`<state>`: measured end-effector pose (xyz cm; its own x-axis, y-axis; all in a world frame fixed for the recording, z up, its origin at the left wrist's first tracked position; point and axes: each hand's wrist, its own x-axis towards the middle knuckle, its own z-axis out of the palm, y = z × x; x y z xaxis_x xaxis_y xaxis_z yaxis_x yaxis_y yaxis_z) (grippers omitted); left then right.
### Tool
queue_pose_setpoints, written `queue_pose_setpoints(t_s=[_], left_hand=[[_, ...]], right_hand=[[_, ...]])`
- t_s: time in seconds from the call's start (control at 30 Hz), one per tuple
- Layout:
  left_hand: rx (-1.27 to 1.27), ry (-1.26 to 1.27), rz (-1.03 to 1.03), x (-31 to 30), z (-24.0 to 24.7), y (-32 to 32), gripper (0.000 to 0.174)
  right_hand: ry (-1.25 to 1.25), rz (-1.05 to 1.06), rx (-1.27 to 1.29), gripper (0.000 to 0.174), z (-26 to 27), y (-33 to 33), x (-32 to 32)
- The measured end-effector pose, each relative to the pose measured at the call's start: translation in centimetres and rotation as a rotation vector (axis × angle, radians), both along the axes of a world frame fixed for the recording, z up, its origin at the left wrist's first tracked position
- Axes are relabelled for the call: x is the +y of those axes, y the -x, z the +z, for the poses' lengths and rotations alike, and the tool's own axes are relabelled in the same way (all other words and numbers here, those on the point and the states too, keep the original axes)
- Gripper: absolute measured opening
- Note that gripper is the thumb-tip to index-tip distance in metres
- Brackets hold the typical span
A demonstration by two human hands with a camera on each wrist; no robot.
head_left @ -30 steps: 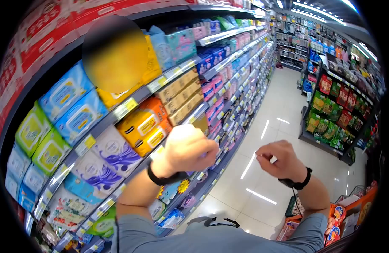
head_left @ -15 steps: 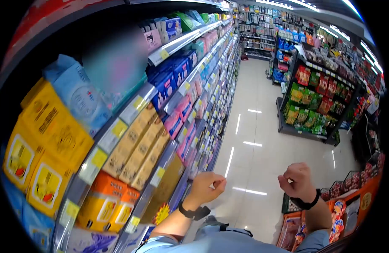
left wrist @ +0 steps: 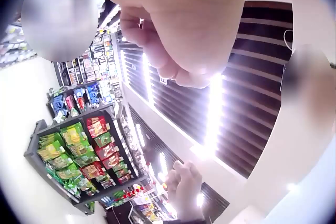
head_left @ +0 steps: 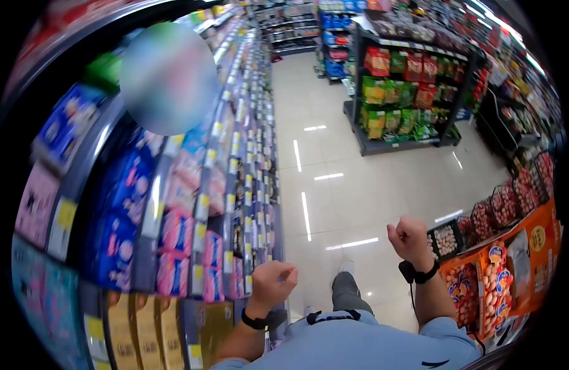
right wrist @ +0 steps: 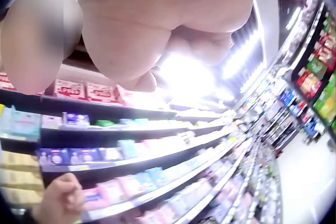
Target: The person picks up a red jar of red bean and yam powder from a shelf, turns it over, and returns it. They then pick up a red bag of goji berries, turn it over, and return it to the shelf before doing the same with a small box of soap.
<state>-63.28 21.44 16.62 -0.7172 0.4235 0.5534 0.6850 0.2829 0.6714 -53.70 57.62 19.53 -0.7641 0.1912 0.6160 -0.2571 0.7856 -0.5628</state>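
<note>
- Pink packs (head_left: 175, 246) sit shelved, untouched, at ten o'clock from the left hand (head_left: 272, 285).
- Grip released: it and the right hand (head_left: 411, 242) empty, loosely curled.
- Snack stand (head_left: 377, 147) has drifted to two o'clock; the person, probably walking, handles nothing.

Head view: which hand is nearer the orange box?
The right hand, out on the orange box side; the left hand is across by the shelves.

Head view, forward and down
</note>
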Motion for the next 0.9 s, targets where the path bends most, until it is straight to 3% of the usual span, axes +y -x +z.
queue_pose_setpoints(t_s=[0.13,0.3,0.4,0.47,0.6,0.83,0.9], left_hand=[[-0.033,0.025,0.059,6.2,-0.4,6.1,0.004],[-0.093,0.039,-0.02,18.1,0.3,12.9,0.005],[0.112,0.196,-0.41,25.3,1.7,16.3,0.01],[0.107,0.171,-0.428,29.2,1.9,17.8,0.01],[0.088,0.109,-0.413,35.4,1.3,21.9,0.01],[0.032,0.104,-0.423,44.1,-0.8,31.0,0.006],[0.015,0.101,-0.472,47.0,-1.1,34.7,0.009]], right_hand=[[0.088,-0.285,-0.036,0.04,-4.8,2.5,9.8],[0.171,-0.465,-0.048,0.039,-7.7,6.8,19.1],[0.155,-0.387,-0.025,0.038,-6.2,11.1,22.9],[0.044,-0.259,0.091,0.038,-4.0,13.8,25.2],[0.108,-0.272,0.089,0.038,-0.7,16.1,29.6],[0.039,-0.449,0.034,0.039,-4.6,19.4,38.1],[0.132,-0.504,-0.044,0.039,-6.0,20.8,39.5]])
